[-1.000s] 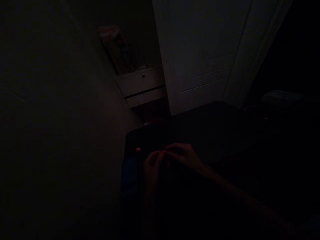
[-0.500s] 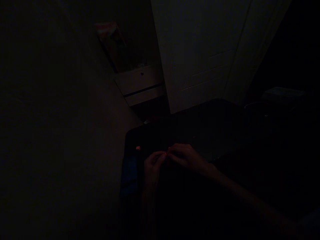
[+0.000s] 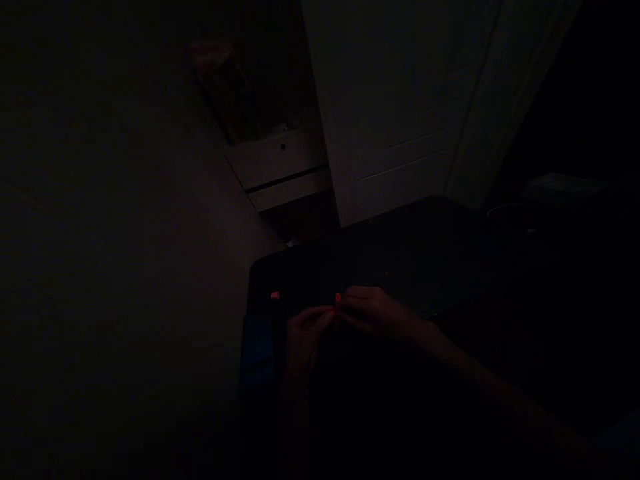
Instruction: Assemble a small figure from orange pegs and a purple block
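On a dark table (image 3: 425, 267) in a very dark room, two hands meet close together near the front edge. The left hand (image 3: 304, 333) has its fingers curled in, and its fingertips reach toward the other hand. The right hand (image 3: 373, 312) comes in from the right side, with its arm stretched across the table. Its fingers are bent too. Right where the two hands meet there is a small red thing (image 3: 338, 298). It sits at the fingertips of both hands, and they seem to pinch it between them. It is too dark to tell for sure which hand is holding it, or what it is.

A second small red bit (image 3: 275, 295) lies on the table to the left of the hands, apart from them. Just below it, at the left edge of the table, there is something blue (image 3: 257, 353), but it is too dim to tell what.

Behind the table stands a white door (image 3: 400, 107). To the left of the door is a pale drawer (image 3: 280, 160) with a little round knob. The wall on the left is dark and plain
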